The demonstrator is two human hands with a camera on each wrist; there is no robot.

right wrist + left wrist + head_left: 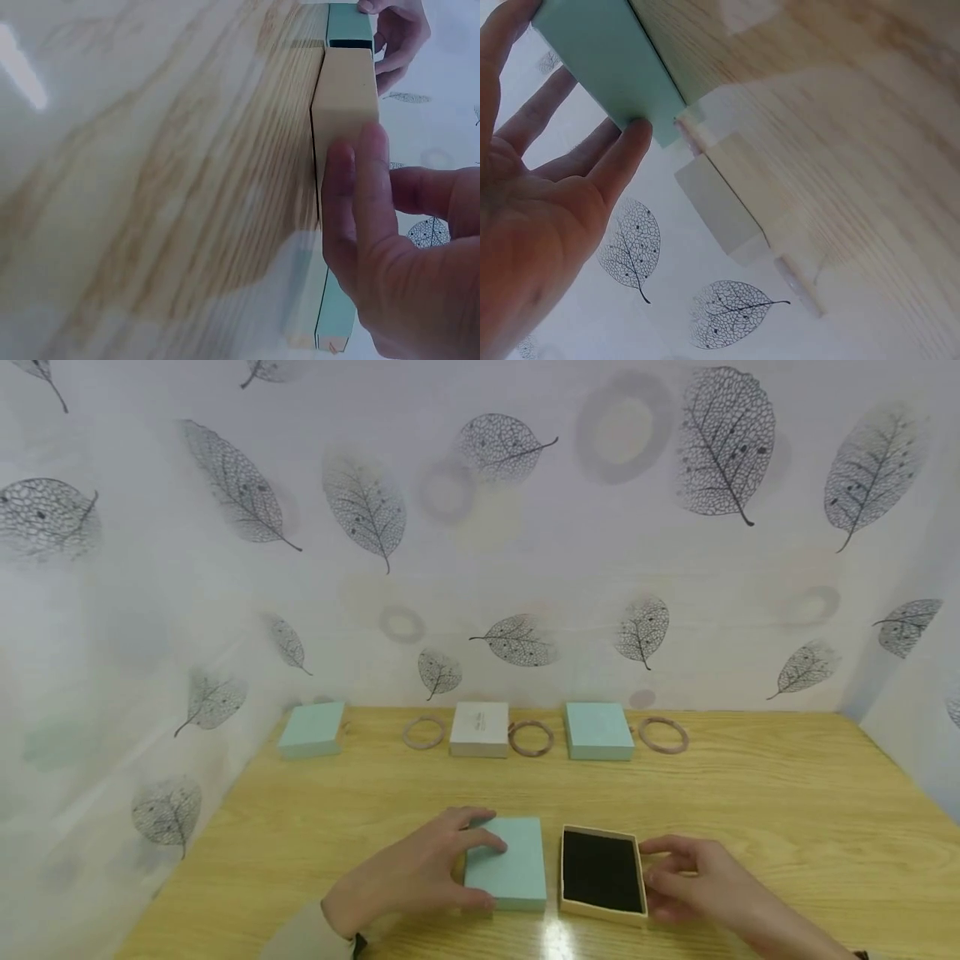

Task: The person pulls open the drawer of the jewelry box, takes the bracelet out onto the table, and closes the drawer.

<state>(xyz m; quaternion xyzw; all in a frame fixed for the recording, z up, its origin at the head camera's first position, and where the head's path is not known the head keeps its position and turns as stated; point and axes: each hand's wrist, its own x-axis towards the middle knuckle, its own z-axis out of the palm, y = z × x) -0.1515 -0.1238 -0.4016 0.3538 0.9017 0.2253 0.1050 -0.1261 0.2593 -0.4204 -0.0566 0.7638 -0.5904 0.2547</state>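
In the head view, my left hand (420, 864) holds a mint-green box lid (513, 864) lying on the table. Its thumb is at the near left edge, and the other fingers reach over the top and far edge. The left wrist view shows fingertips against the side of the lid (611, 67). Just right of the lid sits an open box base (602, 870), cream-walled with a black lining. My right hand (701, 881) touches the right wall of that base with its fingertips. In the right wrist view, extended fingers rest against the base's plain side (345, 90).
Along the back of the table (765, 793) stand a mint-green box (311, 729), a white box (480, 729) and another mint-green box (598, 731). Between and beside them lie ring-shaped bangles: one left (423, 732), one middle (531, 738), one right (663, 735). A leaf-patterned curtain (525, 552) hangs behind.
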